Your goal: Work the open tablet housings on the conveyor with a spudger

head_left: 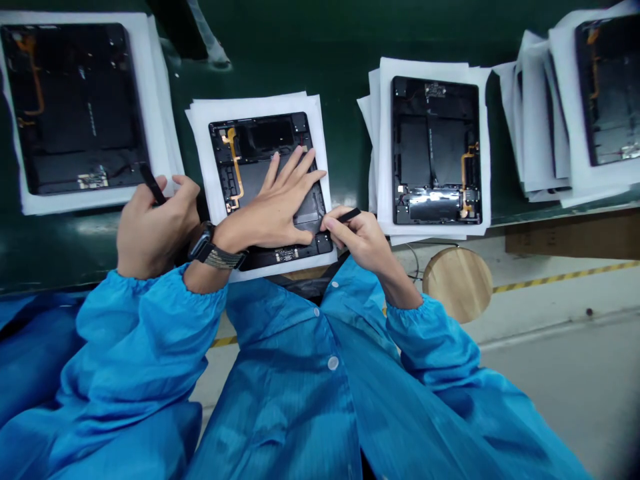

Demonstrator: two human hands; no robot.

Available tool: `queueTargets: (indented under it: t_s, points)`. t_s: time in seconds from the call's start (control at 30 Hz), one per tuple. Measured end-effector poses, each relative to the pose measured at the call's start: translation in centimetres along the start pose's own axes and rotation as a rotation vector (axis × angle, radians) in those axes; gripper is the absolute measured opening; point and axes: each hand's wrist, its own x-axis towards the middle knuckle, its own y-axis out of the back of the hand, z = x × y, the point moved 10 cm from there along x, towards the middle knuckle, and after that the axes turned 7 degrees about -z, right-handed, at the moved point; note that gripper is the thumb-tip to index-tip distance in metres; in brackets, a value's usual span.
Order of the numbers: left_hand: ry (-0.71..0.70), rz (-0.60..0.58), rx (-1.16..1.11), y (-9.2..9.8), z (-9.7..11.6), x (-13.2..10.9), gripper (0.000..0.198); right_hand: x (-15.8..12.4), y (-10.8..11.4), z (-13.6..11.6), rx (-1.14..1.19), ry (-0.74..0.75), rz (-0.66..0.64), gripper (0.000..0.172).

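Casing (251, 176), black, shallow and rectangular, sits mid-picture in the head view, on white paper sheets (205, 155) over the dark green surface (285, 47); its long axis runs away from the body, far end leaning slightly left; a thin orange ribbon cable (237, 168) lines its left side.

And here's the left hand (280, 207), dark square watch (202, 245) at the wrist, palm down across the middle of the casing, fingers spread, grasping nothing; the right hand (361, 240) is at the near right corner, its grip pinching a small flat black strip (349, 215); that's the relation to watch, the casing lying left of this grip and reaching away from it, the corner just beside the fingertips; whether they touch it, I can't tell; the left hand covers the centre, the right is nearer that corner!

Out left, a co-worker's hand (159, 230) clasps a slim black piece (151, 184) near another black casing with an orange ribbon (60, 113); to the right, a similar black open casing (414, 148) lies on its own white sheets (385, 167); below it, a round pale wooden disc (457, 285).
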Motion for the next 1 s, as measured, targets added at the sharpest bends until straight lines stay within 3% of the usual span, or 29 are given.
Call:
queueTargets:
  t_s: [0.77,1.0]
  points:
    - [0.015,-0.01,-0.008,0.55,-0.07,0.05,0.1,0.14,0.0,0.29,0.031,0.027,-0.028,0.044]
    - [0.041,-0.008,0.011,0.53,0.14,0.14,0.102,-0.09,0.43,0.72,0.091,0.061,0.029,0.042]
